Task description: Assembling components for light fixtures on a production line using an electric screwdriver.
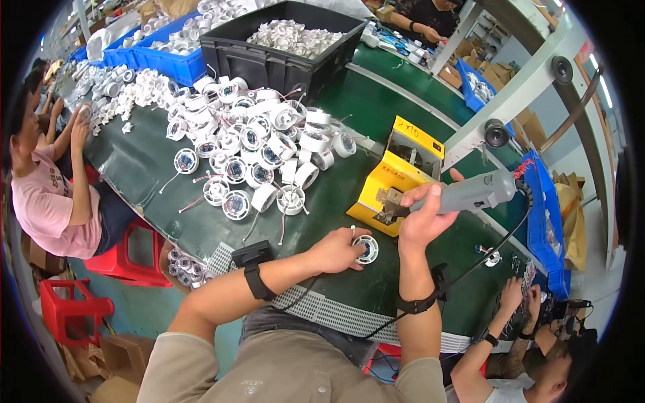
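My left hand is closed on the edge of a small round white housing with a circuit board inside, low on the green table. My right hand grips a grey electric screwdriver, a black cable running from its rear end. Its front end points left, at a yellow metal box with an open front; the tip is hard to make out against the metal bracket there. Black straps circle both my wrists. Beyond my left hand lies a large heap of white round housings, several with thin wires.
A black crate of small white parts and a blue bin stand behind the heap. Another round part lies to the right. Co-workers sit at left and lower right. A grey metal post rises beyond the yellow box.
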{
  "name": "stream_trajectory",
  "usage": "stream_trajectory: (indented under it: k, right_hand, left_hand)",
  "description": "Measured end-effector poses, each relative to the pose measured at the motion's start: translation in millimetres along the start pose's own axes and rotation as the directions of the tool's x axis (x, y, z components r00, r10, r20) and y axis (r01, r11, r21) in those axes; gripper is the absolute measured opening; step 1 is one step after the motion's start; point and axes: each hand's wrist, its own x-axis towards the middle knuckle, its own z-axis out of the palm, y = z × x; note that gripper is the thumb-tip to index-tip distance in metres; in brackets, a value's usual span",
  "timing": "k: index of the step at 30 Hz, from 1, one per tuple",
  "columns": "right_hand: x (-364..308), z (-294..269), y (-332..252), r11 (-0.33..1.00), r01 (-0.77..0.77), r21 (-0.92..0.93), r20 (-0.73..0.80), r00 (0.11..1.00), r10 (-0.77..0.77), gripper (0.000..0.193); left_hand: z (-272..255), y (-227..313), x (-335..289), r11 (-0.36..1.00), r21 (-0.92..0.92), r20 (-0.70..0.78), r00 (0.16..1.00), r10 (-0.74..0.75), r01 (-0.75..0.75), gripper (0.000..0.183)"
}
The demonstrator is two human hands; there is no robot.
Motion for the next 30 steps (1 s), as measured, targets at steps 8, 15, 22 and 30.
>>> stream_trajectory:
  k: [8,15,22,30]
  right_hand:
    - [-1.9,-6.9,9.2,1.000,-0.019,-0.011,0.080,0.997,0.020,0.034]
    - [-25.5,-12.1,-8.2,0.995,-0.079,0.068,0.100,0.992,0.072,0.039]
    - [-56.1,-16.4,-12.3,0.965,-0.222,0.137,0.142,0.969,0.203,0.043]
    - [-62.1,-17.8,-10.4,0.971,-0.206,0.125,0.167,0.969,0.184,0.043]
  left_hand:
    - [-2.2,-1.9,2.5,1.000,0.020,-0.033,0.999,-0.001,0.002,0.041]
    - [-2.1,-0.5,2.6,0.998,-0.058,-0.046,0.999,-0.003,0.000,0.040]
    - [-5.4,6.4,-1.1,1.000,-0.004,-0.040,0.999,0.011,-0.011,0.039]
    - [-2.2,-5.1,3.6,1.000,-0.012,-0.056,0.998,0.018,-0.019,0.038]
